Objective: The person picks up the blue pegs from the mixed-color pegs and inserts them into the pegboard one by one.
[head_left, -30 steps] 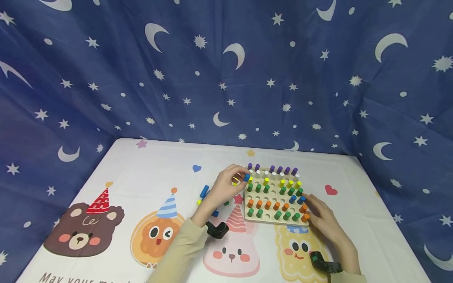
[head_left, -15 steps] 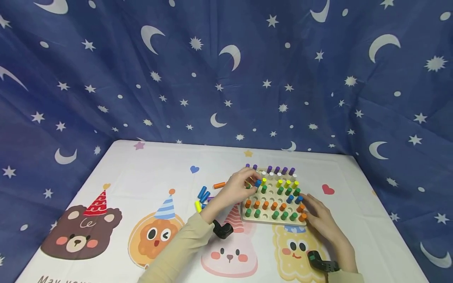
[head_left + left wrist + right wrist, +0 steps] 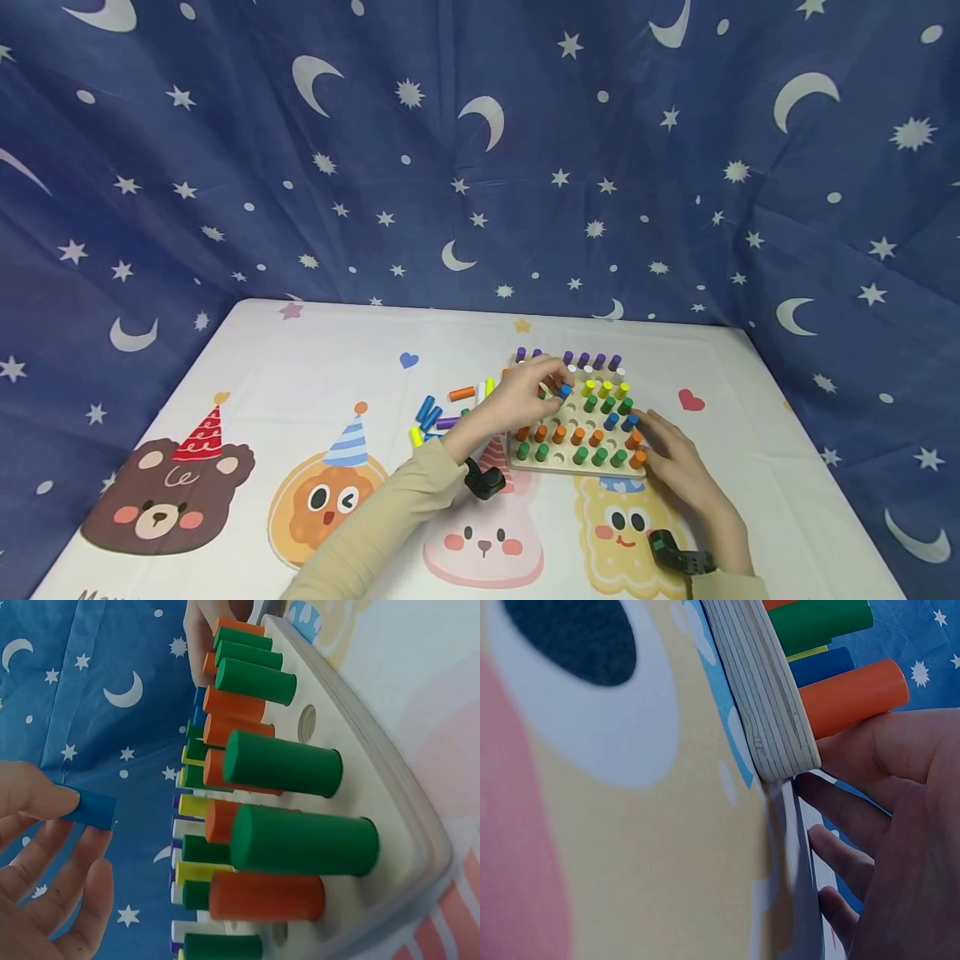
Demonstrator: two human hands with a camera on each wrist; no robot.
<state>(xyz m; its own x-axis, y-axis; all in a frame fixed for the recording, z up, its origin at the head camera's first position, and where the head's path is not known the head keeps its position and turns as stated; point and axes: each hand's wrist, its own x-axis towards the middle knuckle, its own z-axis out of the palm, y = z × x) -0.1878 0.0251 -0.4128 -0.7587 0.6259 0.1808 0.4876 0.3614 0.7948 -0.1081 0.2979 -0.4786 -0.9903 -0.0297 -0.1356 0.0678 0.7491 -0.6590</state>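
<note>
Blue peg [image 3: 565, 390] in left hand [image 3: 517, 404]

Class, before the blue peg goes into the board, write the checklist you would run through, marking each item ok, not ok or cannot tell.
1. Blue peg pinched in the left hand: ok.
2. Peg over the wooden board, among the standing pegs: ok.
3. Right hand steadying the board's corner: ok.
4. Empty hole open nearby: ok.
5. Peg lined up upright over a hole: cannot tell.
6. Spare pegs lying left of the board, clear of the hands: ok.
</note>
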